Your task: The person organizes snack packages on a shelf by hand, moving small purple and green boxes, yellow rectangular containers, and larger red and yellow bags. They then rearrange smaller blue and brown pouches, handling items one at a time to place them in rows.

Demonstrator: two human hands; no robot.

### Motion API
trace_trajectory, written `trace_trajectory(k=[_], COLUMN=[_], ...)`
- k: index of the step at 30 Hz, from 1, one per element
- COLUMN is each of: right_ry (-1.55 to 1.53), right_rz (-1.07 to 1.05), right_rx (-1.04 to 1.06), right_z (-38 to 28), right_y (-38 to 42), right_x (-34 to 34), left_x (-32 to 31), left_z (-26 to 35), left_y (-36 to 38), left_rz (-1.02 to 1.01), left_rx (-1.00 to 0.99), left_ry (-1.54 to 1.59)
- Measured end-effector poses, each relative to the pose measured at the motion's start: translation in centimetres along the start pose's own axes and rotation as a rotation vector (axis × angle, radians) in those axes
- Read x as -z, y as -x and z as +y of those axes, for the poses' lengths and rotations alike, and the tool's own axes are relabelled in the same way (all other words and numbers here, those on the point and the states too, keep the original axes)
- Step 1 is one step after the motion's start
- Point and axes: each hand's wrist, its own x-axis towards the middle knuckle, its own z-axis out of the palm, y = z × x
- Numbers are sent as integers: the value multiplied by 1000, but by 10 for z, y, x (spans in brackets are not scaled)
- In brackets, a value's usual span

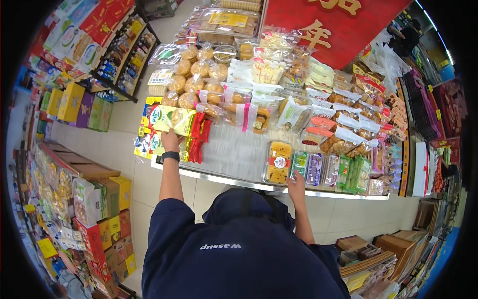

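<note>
My left hand, with a dark band on its wrist, holds the lower edge of a yellow snack packet at the left end of the display table. More yellow packets lie under and beside it, and red packets stand just to its right. My right hand is at the table's front edge with its fingers stretched out. Those fingers touch or nearly touch a small green pack. Left of that hand lies a clear tray of yellow pastries with a round label.
A metal-edged display table spans the front. Bagged round buns, packed breads and a purple pack lie on it. Behind hangs a red banner. Boxes are stacked at left; cartons stand at lower right.
</note>
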Motion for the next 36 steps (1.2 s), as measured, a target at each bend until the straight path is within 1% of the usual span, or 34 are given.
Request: trace_trajectory(k=[2,4,7,8,10,11,12,14,17,20,21,24,27,30,31,34,35,36], right_ry=[-9,-28,-56,-56,-49,-48,20,158,243,320,341,372,420,465,458,444,443,444], right_rz=[9,12,-16,-36,-110,-151,-141,-113,-141,-169,-192,-167,-240,-257,-268,-291,-289,-284], right_rx=[6,-3,-80,-101,-50,-19,77,273,276,294,282,322,272,269,252,241,261,275], right_z=[4,-2,-5,-5,-11,-15,-16,-17,-25,-36,-35,-33,-35,-39,-42,-49,-48,-46], right_y=[1,3,5,7,6,7,7,6,6,9,10,13,11,10,10,10,9,9], right_x=[4,8,9,8,5,3,-1,-8,-8,-4,-4,-6,-8,-8,-7,-3,-4,-4], left_x=[13,25,25,14,-5,-19,-36,-63,-102,-121,-123,-125,-124,-118,-113,-92,-84,-73], left_z=[-10,0,27,21,8,-6,-26,-72,-122,-164,-169,-179,-183,-180,-178,-156,-117,-87], left_y=[-4,22,88,101,123,127,126,122,121,113,112,108,112,114,116,107,116,115], left_rz=[19,-31,-257,-318,-421,-504,-588,-678,-770,-725,-716,-804,-806,-817,-770,-554,-497,-360], left_rx=[6,-95,-254,-272,-321,-308,-295,-761,-515,-327,-410,-370,-473,-485,-539,-534,-409,-381], left_ry=[-34,-169,-377,-486,-691,-711,-728,-930,-973,-1091,-1122,-1065,-956,-905,-884,-713,-611,-569])
